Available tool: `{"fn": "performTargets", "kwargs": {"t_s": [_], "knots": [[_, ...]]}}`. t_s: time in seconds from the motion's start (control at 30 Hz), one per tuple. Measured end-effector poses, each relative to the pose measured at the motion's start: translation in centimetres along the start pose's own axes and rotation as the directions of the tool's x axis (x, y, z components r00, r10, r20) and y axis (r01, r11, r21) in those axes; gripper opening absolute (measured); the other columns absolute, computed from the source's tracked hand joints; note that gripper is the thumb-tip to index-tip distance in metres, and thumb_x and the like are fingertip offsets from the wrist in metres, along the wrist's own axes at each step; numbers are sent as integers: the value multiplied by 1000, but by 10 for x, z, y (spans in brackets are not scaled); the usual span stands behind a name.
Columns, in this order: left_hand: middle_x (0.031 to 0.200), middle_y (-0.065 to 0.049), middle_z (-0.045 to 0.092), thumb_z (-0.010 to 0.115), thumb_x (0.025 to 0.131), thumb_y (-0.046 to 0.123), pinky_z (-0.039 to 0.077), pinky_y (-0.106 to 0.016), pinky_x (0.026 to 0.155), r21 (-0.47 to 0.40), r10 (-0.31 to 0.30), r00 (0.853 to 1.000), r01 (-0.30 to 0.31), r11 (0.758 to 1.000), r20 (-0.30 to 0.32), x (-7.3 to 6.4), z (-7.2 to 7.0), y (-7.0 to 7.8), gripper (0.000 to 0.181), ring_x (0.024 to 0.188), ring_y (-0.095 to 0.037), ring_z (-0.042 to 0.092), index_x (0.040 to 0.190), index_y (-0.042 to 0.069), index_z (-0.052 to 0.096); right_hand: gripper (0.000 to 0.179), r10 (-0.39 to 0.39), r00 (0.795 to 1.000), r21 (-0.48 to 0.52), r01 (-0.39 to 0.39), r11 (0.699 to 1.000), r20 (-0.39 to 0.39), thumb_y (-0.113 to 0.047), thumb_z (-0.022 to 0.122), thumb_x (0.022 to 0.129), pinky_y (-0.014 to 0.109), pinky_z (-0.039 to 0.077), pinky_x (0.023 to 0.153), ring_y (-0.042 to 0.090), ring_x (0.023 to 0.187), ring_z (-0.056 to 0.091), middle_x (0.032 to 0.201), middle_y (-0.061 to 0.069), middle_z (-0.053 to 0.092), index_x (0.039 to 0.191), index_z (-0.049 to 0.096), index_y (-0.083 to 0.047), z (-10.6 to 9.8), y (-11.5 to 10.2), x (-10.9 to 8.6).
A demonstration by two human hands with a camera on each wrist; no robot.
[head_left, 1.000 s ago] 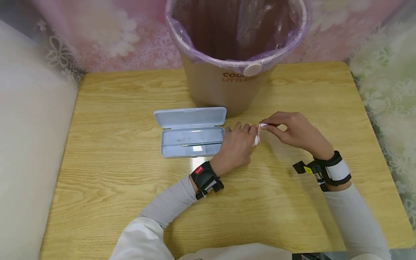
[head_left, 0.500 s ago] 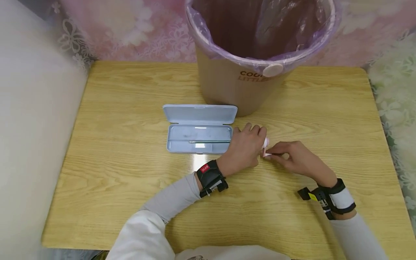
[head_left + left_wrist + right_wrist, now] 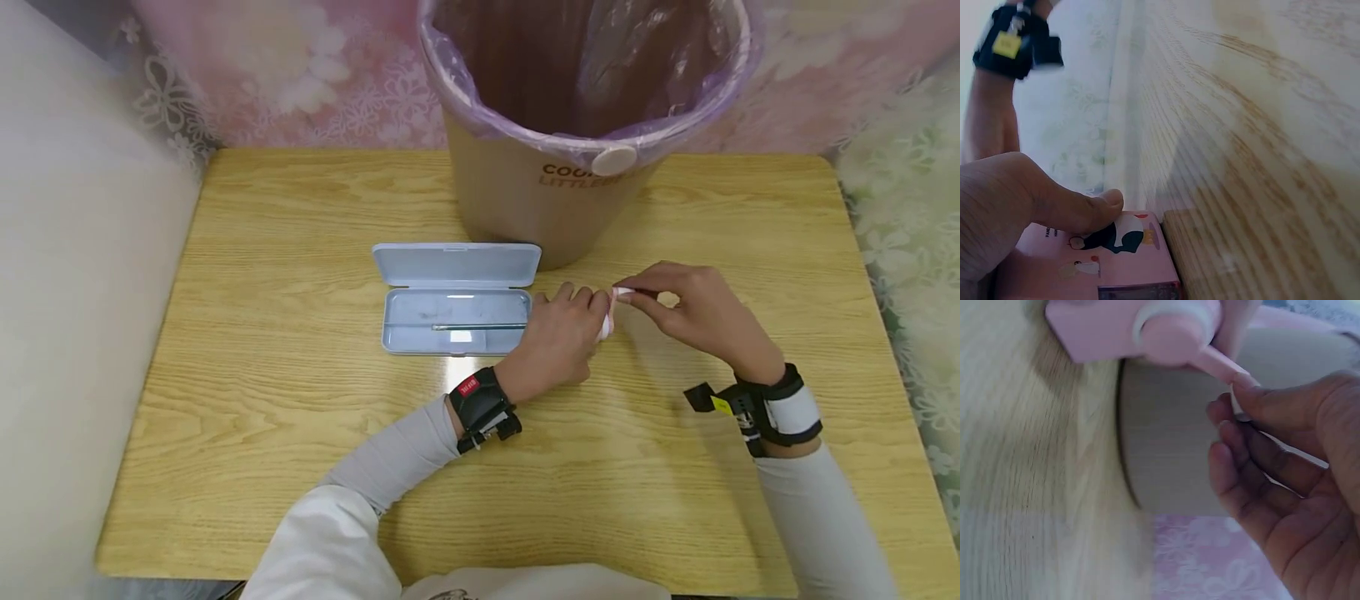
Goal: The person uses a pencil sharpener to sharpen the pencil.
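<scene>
A pink pencil sharpener (image 3: 1138,262) with penguin drawings stands on the table, mostly hidden under my left hand (image 3: 558,337) in the head view. That hand grips its body from above, thumb across the printed side. In the right wrist view, its crank (image 3: 1219,364) sticks out from a round pink hub with a white ring. My right hand (image 3: 693,312) pinches the crank's end between thumb and fingers, to the right of the sharpener. A dark green pencil (image 3: 480,327) lies across the view of the light blue pencil case (image 3: 431,308), its right end hidden behind my left hand.
The pencil case's lid (image 3: 457,265) stands open toward a tall beige trash bin (image 3: 517,192) with a purple liner, right behind it. The wooden table (image 3: 285,400) meets a white wall on the left and a pink flowered backdrop behind.
My right hand swung the crank down toward me, then back up to the far side. My left hand kept its hold on the sharpener. The head view shifted slightly.
</scene>
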State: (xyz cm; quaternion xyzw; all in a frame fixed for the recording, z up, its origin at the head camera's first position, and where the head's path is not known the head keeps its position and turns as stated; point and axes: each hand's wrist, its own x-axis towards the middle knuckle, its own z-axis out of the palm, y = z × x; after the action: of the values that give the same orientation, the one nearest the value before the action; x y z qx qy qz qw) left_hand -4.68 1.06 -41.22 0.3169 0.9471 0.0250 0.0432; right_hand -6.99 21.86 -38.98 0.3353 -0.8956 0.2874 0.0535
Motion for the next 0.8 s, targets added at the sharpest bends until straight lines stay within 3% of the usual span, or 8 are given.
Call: {"fn": "performTargets", "kwargs": {"t_s": [0.13,0.33,0.47,0.63,0.8], "knots": [[122,1,64,77,79,38,52,-37,72,8,8,1000,-8,1000,-10,2,1,0,70,107,-17,60,139,13,50,19,58,996,12,-59,998,73,-2,74,90,14,46,66,11,74,68,93,2,78,107,80,-9,10,18,10],[115,1,64,74,81,34,51,-35,70,19,5,999,-5,1000,-36,3,0,1,53,100,-16,59,124,14,53,16,112,978,40,-120,992,176,0,71,92,24,49,64,5,68,58,91,3,77,102,81,-7,33,33,1],[109,2,63,74,80,32,49,-34,67,4,-1,999,2,1000,-52,1,1,1,44,95,-15,58,115,15,54,13,93,970,71,-112,991,227,-1,73,90,23,45,61,1,64,49,82,-2,73,92,81,-11,41,25,-15],[102,3,63,74,78,29,45,-32,64,10,7,997,-6,1000,-82,-1,4,2,38,90,-15,58,107,15,54,12,70,964,115,-102,988,256,-8,76,90,23,48,60,-5,67,54,86,-9,74,96,82,-16,38,5,-36],[101,3,63,75,76,29,46,-32,63,17,13,995,-11,1000,-99,-2,5,0,40,90,-15,58,107,15,54,24,-19,984,150,-8,989,177,-1,80,82,18,46,59,-6,69,57,90,-9,76,101,81,-16,15,-12,-39]]}}
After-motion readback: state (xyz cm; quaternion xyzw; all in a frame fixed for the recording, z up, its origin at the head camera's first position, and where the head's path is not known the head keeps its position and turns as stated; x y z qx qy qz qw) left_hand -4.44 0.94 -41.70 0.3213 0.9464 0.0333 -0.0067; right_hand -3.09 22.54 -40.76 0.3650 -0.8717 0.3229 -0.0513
